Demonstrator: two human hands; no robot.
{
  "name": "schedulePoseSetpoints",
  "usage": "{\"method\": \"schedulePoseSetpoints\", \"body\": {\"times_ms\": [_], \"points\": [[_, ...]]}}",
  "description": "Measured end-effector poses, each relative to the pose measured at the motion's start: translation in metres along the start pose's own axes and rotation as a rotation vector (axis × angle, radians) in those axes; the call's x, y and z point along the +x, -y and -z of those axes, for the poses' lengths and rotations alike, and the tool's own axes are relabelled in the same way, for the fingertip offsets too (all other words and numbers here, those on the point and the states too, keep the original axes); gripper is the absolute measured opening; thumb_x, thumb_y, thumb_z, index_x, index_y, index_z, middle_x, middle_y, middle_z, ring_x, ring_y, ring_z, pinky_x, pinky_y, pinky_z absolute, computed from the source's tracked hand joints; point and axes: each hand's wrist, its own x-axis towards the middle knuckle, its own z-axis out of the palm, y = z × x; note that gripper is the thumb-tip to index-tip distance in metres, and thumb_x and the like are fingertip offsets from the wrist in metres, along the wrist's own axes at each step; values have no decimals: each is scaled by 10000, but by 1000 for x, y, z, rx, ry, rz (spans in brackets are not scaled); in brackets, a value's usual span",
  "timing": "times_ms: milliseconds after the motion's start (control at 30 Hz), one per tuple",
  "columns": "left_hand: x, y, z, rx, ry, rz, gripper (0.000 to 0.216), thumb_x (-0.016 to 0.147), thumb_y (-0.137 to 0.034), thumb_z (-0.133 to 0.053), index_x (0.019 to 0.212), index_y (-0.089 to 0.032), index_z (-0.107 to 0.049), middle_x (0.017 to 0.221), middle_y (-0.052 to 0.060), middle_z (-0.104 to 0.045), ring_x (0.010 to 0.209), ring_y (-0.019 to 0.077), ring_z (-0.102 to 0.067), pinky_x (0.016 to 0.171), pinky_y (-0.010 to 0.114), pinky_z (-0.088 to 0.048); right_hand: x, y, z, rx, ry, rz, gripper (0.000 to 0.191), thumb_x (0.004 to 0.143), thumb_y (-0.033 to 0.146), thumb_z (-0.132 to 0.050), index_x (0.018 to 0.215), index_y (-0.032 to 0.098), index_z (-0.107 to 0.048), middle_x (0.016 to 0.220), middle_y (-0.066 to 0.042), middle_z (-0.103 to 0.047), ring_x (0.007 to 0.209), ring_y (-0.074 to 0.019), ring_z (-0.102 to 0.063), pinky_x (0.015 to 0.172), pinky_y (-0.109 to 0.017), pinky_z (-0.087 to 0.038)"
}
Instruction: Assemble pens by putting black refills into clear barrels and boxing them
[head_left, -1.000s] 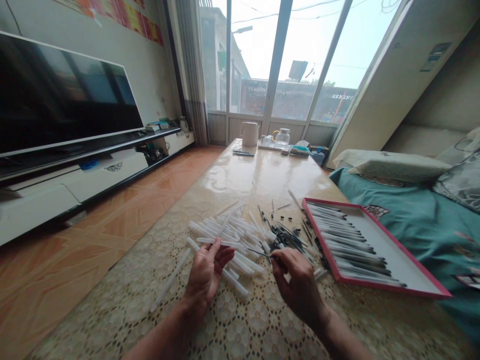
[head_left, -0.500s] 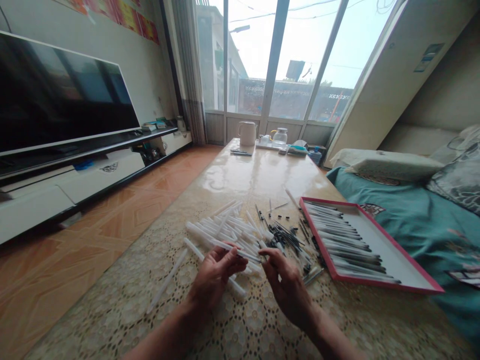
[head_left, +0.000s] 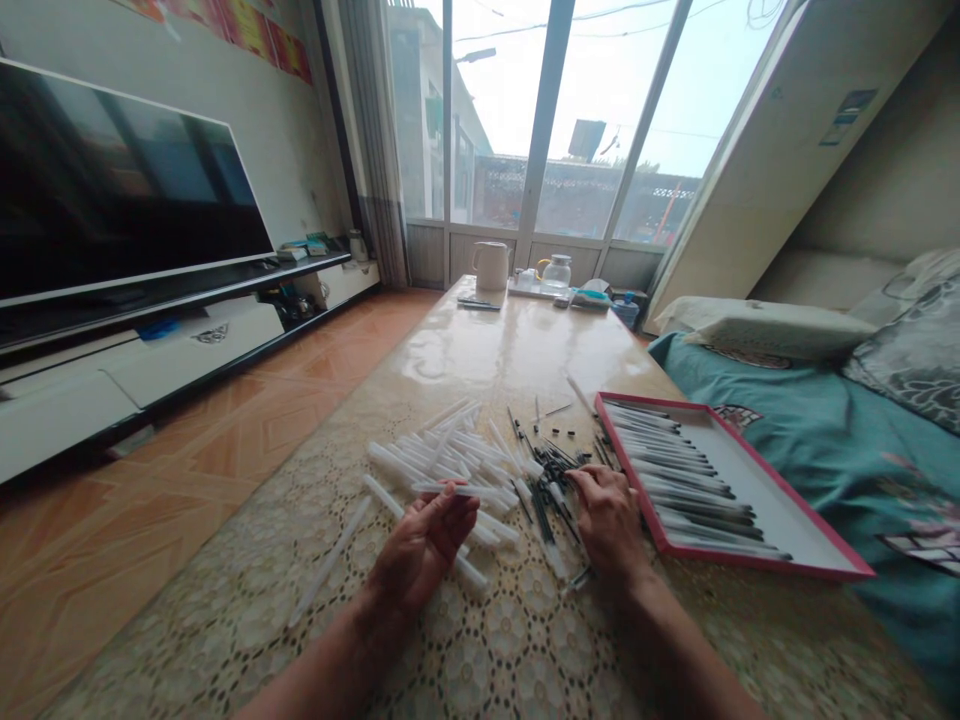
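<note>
My left hand [head_left: 429, 535] is closed on a translucent white pen barrel [head_left: 459, 490], pinched between thumb and fingers and lying nearly level. Just beyond it spreads a loose pile of similar white barrels [head_left: 435, 440]. My right hand [head_left: 609, 515] is over the heap of thin dark refills and small black pen parts [head_left: 551, 465]. Its thumb and fingertips are drawn together at the heap's right side; what they hold, if anything, is too small to make out. Some clear caps or tubes [head_left: 555, 558] lie between the two hands.
A pink-rimmed shallow box [head_left: 817, 560] with a row of pens [head_left: 690, 480] stands right of my right hand. A jug [head_left: 491, 268], a glass teapot [head_left: 556, 272] and a tissue pack [head_left: 592, 293] are at the table's far end. A teal-covered couch [head_left: 825, 430] borders the right side.
My right hand has moved right, away from the barrel in my left hand, to the dark pen parts. My left hand still holds the barrel, now more level.
</note>
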Motion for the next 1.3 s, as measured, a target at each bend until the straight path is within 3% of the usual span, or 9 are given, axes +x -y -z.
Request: {"method": "schedulePoseSetpoints", "body": {"times_ms": [133,300,400,533,667,800,933,1033,1300], "points": [[0,1,-1,49,12,-1,127,810,-27,-564,804,-114,-657,698,57,-719,652,143,-706,620,207,-577,1,1,-3,-58,62,-4,268,864,131,-484,1012,241,-678,1026,-64,-629,967,-234,-512,775,-329,-338],[-1,1,0,75,24,-12,127,836,-39,-545,819,-114,-646,703,64,-721,652,147,-706,616,218,-577,2,4,-1,-5,68,8,138,819,154,-555,867,217,-668,975,-47,-628,956,-227,-513,809,-327,-336],[-1,1,-1,85,23,-14,119,834,-39,-550,823,-117,-641,691,64,-721,639,147,-704,602,219,-574,0,5,0,12,56,6,120,790,168,-589,884,208,-652,985,-52,-624,988,-240,-508,826,-335,-343],[-1,2,-1,101,41,-20,84,817,-53,-587,833,-118,-639,690,62,-725,639,147,-704,604,219,-572,-1,4,-2,21,65,32,170,804,180,-581,950,225,-655,1003,-56,-621,980,-246,-512,830,-351,-355],[0,3,1,142,51,-33,68,796,-73,-627,847,-118,-632,696,71,-735,652,152,-708,609,216,-569,0,3,-4,46,54,27,99,825,187,-555,866,206,-643,932,-66,-636,928,-257,-528,815,-372,-372],[1,4,1,220,33,-73,92,779,-100,-660,863,-116,-624,706,83,-742,669,163,-712,633,226,-571,-2,16,2,300,-3,44,139,866,205,-492,947,178,-602,911,-80,-637,872,-225,-563,784,-340,-419],[0,5,1,266,35,-97,123,762,-140,-690,865,-128,-625,710,72,-744,680,165,-712,655,234,-571,-11,43,13,716,135,-1,138,873,253,-499,959,182,-579,805,-35,-625,694,-156,-585,647,-257,-456],[-1,6,0,291,43,-101,141,744,-165,-712,855,-138,-630,704,60,-743,671,162,-710,650,230,-570,-16,60,18,916,190,-62,110,841,262,-546,913,182,-571,776,-21,-612,685,-145,-587,636,-238,-464],[-1,10,-1,330,71,-100,174,694,-189,-757,820,-136,-649,708,50,-739,666,168,-709,650,233,-573,-19,67,15,1045,195,-85,90,813,238,-592,875,173,-589,786,-26,-625,731,-142,-594,671,-235,-466]]}}
